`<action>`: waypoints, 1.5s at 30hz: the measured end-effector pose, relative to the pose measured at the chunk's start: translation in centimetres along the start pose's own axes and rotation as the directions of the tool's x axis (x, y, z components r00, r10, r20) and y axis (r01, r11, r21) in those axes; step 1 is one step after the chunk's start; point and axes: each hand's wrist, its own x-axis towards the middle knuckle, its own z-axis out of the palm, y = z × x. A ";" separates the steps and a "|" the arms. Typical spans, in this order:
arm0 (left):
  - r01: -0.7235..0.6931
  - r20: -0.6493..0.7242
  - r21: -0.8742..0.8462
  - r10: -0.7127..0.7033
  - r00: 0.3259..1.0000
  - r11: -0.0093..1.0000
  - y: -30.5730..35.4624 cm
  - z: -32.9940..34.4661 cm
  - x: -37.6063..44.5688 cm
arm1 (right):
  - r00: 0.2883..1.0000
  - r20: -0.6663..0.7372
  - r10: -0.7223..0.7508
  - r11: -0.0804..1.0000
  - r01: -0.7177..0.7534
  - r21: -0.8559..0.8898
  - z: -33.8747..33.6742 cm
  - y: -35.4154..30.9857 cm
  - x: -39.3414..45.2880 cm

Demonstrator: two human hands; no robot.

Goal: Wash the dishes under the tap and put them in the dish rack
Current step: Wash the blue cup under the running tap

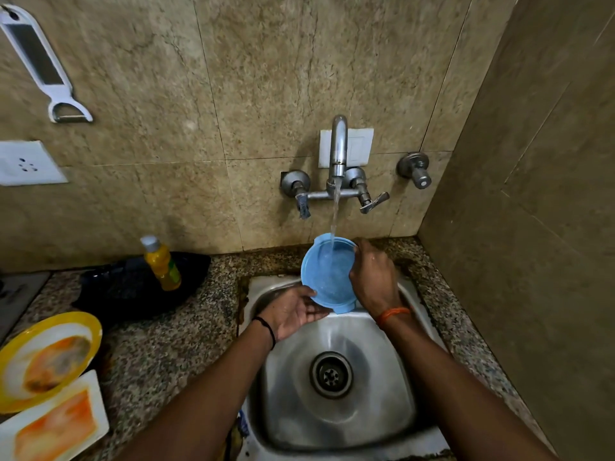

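Note:
A round blue plastic lid (327, 272) is held tilted over the steel sink (409, 407), and water from the wall tap (338, 151) runs onto its upper edge. My left hand (293, 312) grips the lid's lower left rim, with the fingers under it. My right hand (372, 277) holds the lid's right rim, with the fingers curled over the edge. On the counter at the left lie a dirty yellow round plate (50, 357) and a dirty white rectangular plate (55, 424), both smeared orange.
A yellow dish-soap bottle (161, 262) stands on a black pan (133, 286) left of the sink. The granite counter (166, 347) surrounds the sink. A side wall (532, 227) is close on the right. A white peeler (40, 64) and a socket (28, 163) are on the back wall.

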 end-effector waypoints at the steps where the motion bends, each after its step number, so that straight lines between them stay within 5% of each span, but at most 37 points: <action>1: -0.024 0.024 -0.048 0.025 0.999 0.999 -0.2 0.0 0.1 | 1.000 -0.021 0.001 1.000 -0.001 0.025 0.1 0.1 -0.2; 5: -0.126 0.035 -0.105 0.130 0.991 0.987 0.3 0.1 0.3 | 0.987 0.003 0.160 0.961 -0.157 0.229 0.9 1.6 -0.3; 10: -0.223 -0.206 0.291 0.288 0.935 0.930 2.3 1.2 -0.1 | 0.914 0.219 0.341 0.814 -0.403 0.418 2.6 3.4 -0.9; 13: -0.223 -0.306 0.553 0.444 0.842 0.803 3.1 2.3 0.0 | 0.798 0.424 0.429 0.655 -0.598 0.462 3.6 2.9 -1.3; 17: -0.171 -0.232 0.806 0.568 0.789 0.567 4.1 1.8 -0.5 | 0.545 0.743 0.389 0.361 -0.832 0.421 3.6 2.6 -0.9; 19: -0.141 -0.239 0.787 0.507 0.828 0.601 4.3 1.0 -0.7 | 0.472 0.821 0.322 0.407 -0.852 0.330 2.9 2.8 -0.4; 22: -0.048 -0.273 0.597 0.259 0.926 0.801 3.7 -0.3 -0.8 | 0.427 0.844 0.323 0.536 -0.818 0.209 2.0 3.0 0.6; 24: 0.069 -0.244 0.424 0.041 0.969 0.903 3.1 -1.0 -0.7 | 0.478 0.799 0.365 0.654 -0.743 0.146 1.3 2.7 1.5; 27: 0.208 -0.177 0.172 -0.177 0.968 0.963 1.6 -1.7 -0.3 | 0.651 0.682 0.333 0.913 -0.404 -0.061 -0.4 1.8 3.2; 30: 0.248 -0.109 0.052 -0.241 0.964 0.967 -0.1 -1.3 0.3 | 0.759 0.594 0.268 0.959 -0.152 -0.238 -1.5 0.6 3.8; 34: 0.195 -0.063 -0.063 -0.199 0.978 0.979 -1.3 -0.3 0.9 | 0.840 0.514 0.172 0.947 0.003 -0.323 -2.0 -0.3 3.5; 39: 0.002 -0.058 -0.248 -0.017 0.998 0.969 -1.5 0.2 1.2 | 0.897 0.442 0.020 0.974 0.082 -0.212 -2.4 0.3 2.4; 45: -0.213 -0.229 0.051 0.219 0.948 0.976 0.2 0.7 1.2 | 0.953 0.302 0.018 0.988 -0.063 0.140 -1.2 2.1 0.9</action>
